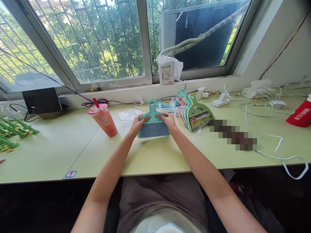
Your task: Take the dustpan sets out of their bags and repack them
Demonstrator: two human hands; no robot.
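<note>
A teal hand brush with grey bristles [154,129] is held upright over the table, its looped handle pointing away from me. Behind it shows a teal edge, which looks like a dustpan nested with it. My left hand [137,124] grips the left side, and my right hand [169,121] grips the right side. Just to the right stands a row of packaged brush-and-dustpan sets [198,115] in green, teal and pink. Another packaged teal set [164,106] lies behind my right hand. Crumpled clear plastic wrap [128,115] lies beyond my left hand.
A pink drink cup with a red straw [103,119] stands left of my hands. Further left are a black tablet [41,102] and green bamboo-like pieces [14,129]. White cables [279,155], a power strip [220,99] and a red object [301,113] are at right.
</note>
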